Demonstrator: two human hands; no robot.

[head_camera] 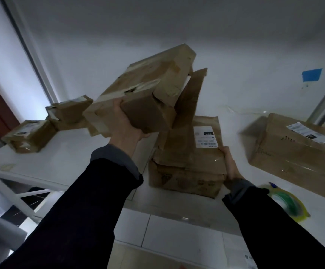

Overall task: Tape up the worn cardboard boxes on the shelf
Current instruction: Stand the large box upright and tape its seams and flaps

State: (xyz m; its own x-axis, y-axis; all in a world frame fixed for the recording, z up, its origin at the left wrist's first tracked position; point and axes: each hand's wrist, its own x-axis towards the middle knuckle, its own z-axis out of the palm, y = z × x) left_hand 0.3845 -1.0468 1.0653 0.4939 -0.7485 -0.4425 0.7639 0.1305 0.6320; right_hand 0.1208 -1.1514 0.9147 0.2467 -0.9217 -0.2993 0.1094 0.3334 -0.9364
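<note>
Boxes: five worn cardboard ones in view, all brown, on or above a white shelf (64,162).
Landmark: labelled box (188,162), sits on the shelf at centre, crumpled top, one long flap standing up at its far side.
Label on it: white sticker (205,137) on the top face, dark patch with print reading roughly "ZZV" upside down; rest too blurred to read.
Lifted box (142,94): up in the air, above and left of the labelled box, tilted, old tape patches and a torn end facing the camera.
Left hand (126,125): under the lifted box's near end, fingers wrapped around its lower edge, gripping it.
Right hand (230,164): against the right side of the labelled box, thumb on the top corner, fingers pressed to the side wall, holding it.
Sleeves: dark, with grey cuffs.
Right box (297,152): larger, on the shelf right of the labelled box, apart from it; white shipping label (310,133) on top plus dark handwriting, neither legible.
Small boxes: two, far left of the labelled box; nearer one (70,111) partly behind the lifted box, outer one (28,135) at the shelf's left end. Stickers on both, unreadable.
Tape roll (288,202): clear-yellowish with green core, lying on the shelf right of the labelled box, just beside the right forearm.
Wall: blue tape patch (311,74) above the right box.
</note>
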